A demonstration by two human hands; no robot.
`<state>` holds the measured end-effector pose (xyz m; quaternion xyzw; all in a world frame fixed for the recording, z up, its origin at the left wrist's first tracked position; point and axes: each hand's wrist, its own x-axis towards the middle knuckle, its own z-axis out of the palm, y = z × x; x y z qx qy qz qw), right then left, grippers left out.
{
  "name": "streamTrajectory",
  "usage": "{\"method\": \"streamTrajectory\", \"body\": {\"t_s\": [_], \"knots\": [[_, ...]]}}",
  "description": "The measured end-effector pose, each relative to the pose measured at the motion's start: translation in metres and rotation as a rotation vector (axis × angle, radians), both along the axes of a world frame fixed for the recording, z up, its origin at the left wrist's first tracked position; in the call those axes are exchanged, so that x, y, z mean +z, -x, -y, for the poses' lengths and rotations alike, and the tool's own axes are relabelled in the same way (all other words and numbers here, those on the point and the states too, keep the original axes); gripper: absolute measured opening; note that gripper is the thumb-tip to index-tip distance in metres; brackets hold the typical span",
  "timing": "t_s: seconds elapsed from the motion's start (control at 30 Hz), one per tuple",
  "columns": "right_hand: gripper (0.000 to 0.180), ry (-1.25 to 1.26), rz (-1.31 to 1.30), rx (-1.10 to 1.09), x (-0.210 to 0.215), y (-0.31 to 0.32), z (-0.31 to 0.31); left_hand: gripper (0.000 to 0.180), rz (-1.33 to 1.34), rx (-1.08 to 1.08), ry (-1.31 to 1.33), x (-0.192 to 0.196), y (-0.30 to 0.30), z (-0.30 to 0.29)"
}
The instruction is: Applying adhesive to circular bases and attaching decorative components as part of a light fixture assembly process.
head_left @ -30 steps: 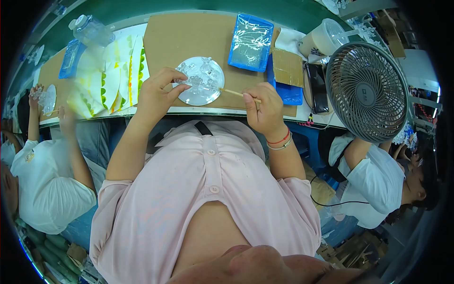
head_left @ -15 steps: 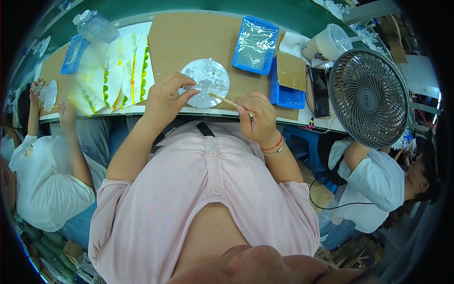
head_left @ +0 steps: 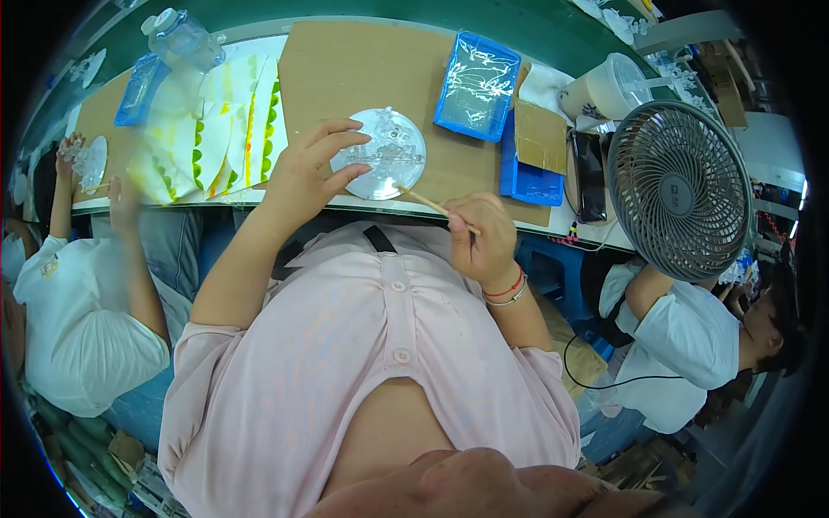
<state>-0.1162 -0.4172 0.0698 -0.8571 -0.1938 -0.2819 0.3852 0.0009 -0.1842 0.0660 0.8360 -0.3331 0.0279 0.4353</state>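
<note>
Here left hand (head_left: 306, 177) steadies clear round disc (head_left: 380, 154); right hand (head_left: 484, 242) pinches thin wooden stick (head_left: 427, 203); blue rectangular tray (head_left: 477, 85) beyond.

Blue tray (head_left: 477, 84) wrapped in clear film, rectangular, at the far edge of the brown board. Second blue tray (head_left: 527, 177) just right of it, partly under a brown cardboard piece (head_left: 541, 135). Dark phone (head_left: 590, 175), screen off, beside these. Small blue packet (head_left: 138, 89) far left, beside a clear bottle (head_left: 183, 39).
</note>
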Motion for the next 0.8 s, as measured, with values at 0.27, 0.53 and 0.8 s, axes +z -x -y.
{"method": "streamTrajectory", "body": {"t_s": [0.27,0.53,0.8], "knots": [[0.005,0.021,-0.005,-0.079,0.000,-0.001,-0.001,0.031,0.152,0.089,0.021,-0.005,0.014,0.011],[0.014,-0.163,0.109,-0.285,0.018,-0.009,0.037,0.033,0.183,0.158,0.044,-0.009,0.011,0.006],[0.016,0.148,0.058,-0.527,0.000,-0.060,0.061,0.044,0.134,0.209,-0.005,-0.001,0.008,0.005]]}}
